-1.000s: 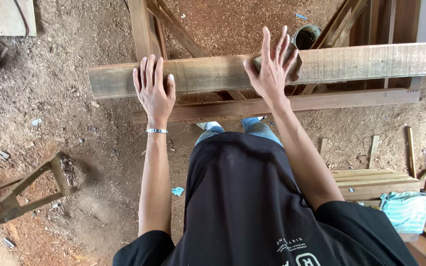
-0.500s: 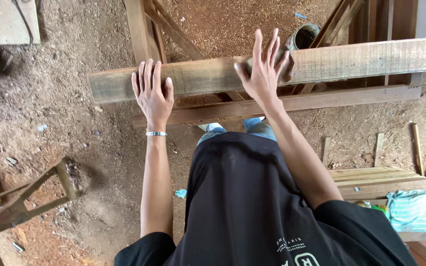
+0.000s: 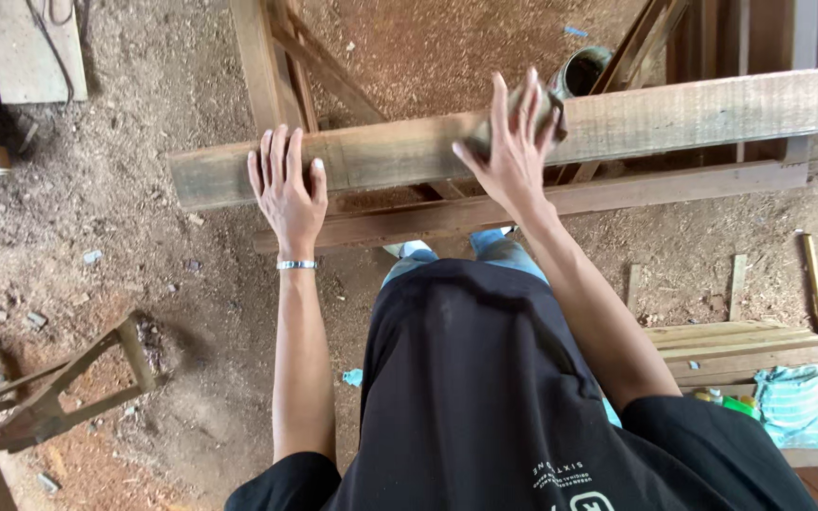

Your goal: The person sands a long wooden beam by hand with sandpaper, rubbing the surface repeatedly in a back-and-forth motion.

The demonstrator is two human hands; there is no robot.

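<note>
two hands on a long plank

left hand [image 3: 286,185] lies flat and open near the plank [image 3: 674,114] left end; right hand [image 3: 513,147] presses a sanding pad [image 3: 549,102] mid-plank, open sawdust floor [image 3: 125,199] leftward.

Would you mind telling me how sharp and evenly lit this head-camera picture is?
Head view: soft daylight, no glare; the long weathered wooden plank and flat left hand look sharp; the right hand, pressing a small brown sanding pad, is slightly soft; wide-angle stretching at edges.
</note>
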